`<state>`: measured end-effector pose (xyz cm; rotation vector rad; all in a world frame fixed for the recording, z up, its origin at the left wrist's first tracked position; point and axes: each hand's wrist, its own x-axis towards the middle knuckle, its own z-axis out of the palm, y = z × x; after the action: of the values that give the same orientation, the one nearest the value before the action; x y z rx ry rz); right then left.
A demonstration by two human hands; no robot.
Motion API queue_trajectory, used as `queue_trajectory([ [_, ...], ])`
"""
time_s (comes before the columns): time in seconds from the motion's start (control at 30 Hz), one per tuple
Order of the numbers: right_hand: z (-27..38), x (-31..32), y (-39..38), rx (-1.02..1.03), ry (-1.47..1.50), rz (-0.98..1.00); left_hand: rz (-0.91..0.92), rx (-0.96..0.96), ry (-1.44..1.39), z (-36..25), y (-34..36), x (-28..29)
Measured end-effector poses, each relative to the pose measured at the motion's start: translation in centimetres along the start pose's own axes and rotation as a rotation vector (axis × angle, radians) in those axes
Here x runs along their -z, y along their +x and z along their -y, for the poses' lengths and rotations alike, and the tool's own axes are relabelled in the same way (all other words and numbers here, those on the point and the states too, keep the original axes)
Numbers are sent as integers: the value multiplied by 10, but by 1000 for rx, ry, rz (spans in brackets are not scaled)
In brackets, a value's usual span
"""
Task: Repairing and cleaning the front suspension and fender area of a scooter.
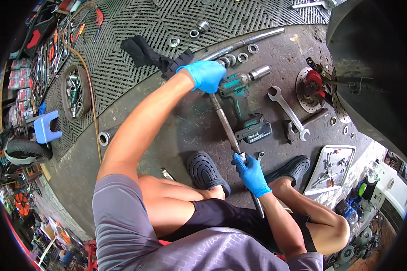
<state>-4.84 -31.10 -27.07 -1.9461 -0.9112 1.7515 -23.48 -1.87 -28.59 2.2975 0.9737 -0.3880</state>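
Note:
My left hand (204,75), in a blue glove, is closed at the upper end of a long steel shaft (221,115), beside several metal rings (228,60); its fingertips are partly hidden. Lower down, my right hand (251,174), also gloved in blue, grips the same shaft, whose bottom end extends past it toward my legs. A teal cordless impact tool (234,95) with a socket and a black battery lies just right of the shaft. Farther right are an open-end wrench (287,113) and a hammer-like tool (289,133).
A curved tube (257,38) and black cloth (140,53) lie above. Around me are a tray of small parts (315,184), a socket bin (66,104), a blue stool (43,126), a hose (95,113), a tire (25,153) and a vehicle's brake disc (303,97).

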Motion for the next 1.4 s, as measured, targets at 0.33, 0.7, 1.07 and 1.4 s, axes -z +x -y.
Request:
queue_trajectory([
  [0.33,-5,-5,-3,-66,150,-35,-185,295,-1,37,33,22],
  [0.7,-17,1,-11,-109,175,-72,-357,324,136,15,70,-61],
  [1.07,-19,14,-10,-120,218,-75,-372,218,-36,46,61,-67],
  [1.4,-24,12,-10,-61,262,-70,-135,-28,-1513,64,17,-11],
])
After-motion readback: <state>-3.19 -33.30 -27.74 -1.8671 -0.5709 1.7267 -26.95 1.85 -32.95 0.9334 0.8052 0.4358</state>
